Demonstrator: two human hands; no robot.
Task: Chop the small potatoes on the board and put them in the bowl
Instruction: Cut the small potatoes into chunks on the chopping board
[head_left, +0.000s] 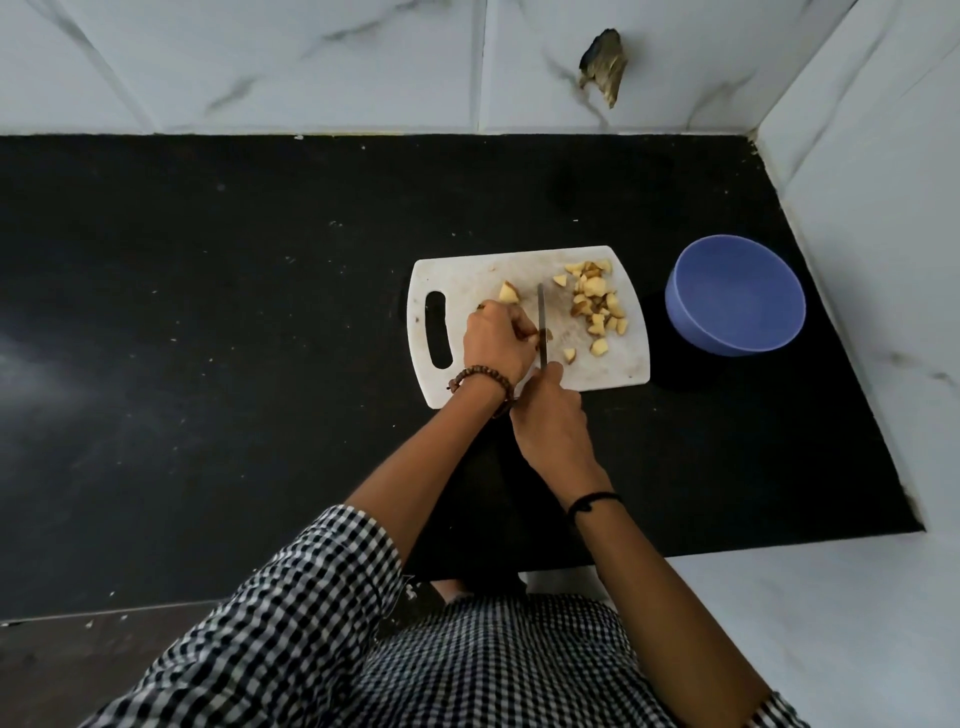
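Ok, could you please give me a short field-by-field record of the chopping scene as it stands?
Surface: black counter
Board: white cutting board, handle slot at left
Holding: left hand pinches a potato piece, mostly hidden
Cutting: right hand grips the knife, blade at that piece
Done: chopped pieces piled on the board's right side
Bowl: blue bowl right of the board, empty

Dim, even light, faint glare on the counter (31, 364), edges bowed
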